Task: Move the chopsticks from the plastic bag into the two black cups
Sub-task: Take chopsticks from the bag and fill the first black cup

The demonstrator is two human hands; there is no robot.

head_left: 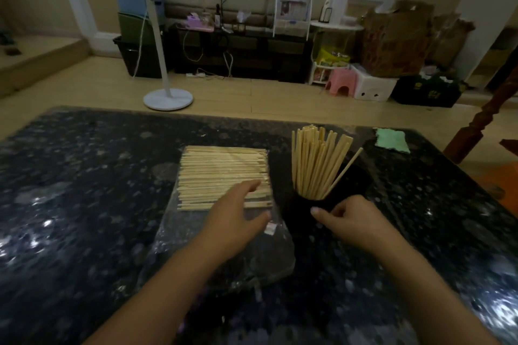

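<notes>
A clear plastic bag (224,255) lies flat on the dark speckled table (84,190), with a stack of pale wooden chopsticks (218,173) lying sideways in it. My left hand (235,216) rests on the near right corner of that stack, fingers spread. Just right of the bag stands a black cup (300,216) with many chopsticks (314,162) upright in it. My right hand (356,221) is at the cup's near side, fingers loosely curled, and I cannot tell whether it touches the cup. A second black cup is hard to make out against the dark table.
A green cloth (392,140) lies at the table's far right corner, beside a wooden post (476,126). Beyond the table stand a white fan base (168,99), a dark low cabinet (238,50), a pink stool (340,82) and boxes.
</notes>
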